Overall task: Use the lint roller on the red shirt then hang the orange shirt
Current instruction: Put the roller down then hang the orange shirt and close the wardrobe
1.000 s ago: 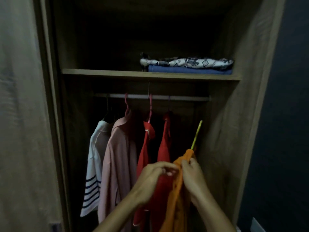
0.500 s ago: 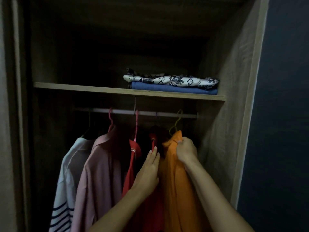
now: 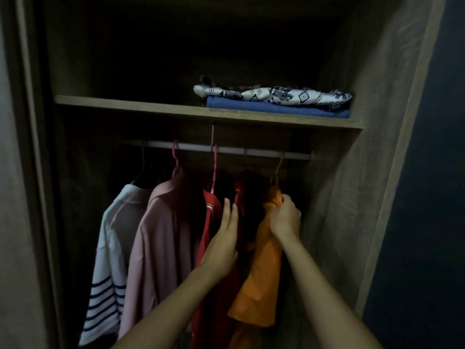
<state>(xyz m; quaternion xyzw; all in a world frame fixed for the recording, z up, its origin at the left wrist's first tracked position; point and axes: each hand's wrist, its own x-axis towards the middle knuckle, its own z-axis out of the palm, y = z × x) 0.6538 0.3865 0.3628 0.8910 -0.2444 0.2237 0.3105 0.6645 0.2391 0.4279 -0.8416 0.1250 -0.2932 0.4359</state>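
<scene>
At the right end of the rail [image 3: 226, 150] hangs the orange shirt [image 3: 261, 273], its yellowish hanger hook [image 3: 278, 167] already over the bar, as far as the dim light lets me tell. The right hand [image 3: 285, 217] is clenched on the shirt's collar just under the hook, so the grip is not yet let go. Just left of it hangs the red shirt [image 3: 221, 285], and the left hand [image 3: 224, 240] lies flat and released against it, fingers straight, holding nothing and seemingly keeping the red cloth aside. Farther left hang a pink shirt [image 3: 161, 243] and a white striped shirt [image 3: 110, 273]. Above, the shelf [image 3: 130, 104] carries a patterned cloth [image 3: 271, 94] folded on a blue cloth [image 3: 274, 109] toward the right.

No lint roller shows anywhere, so whether the red shirt has been rolled cannot be told from here. By my judgement the hanging is nearly finished: what is left is to confirm the hook sits on the bar, release the collar, and draw both hands out.
</scene>
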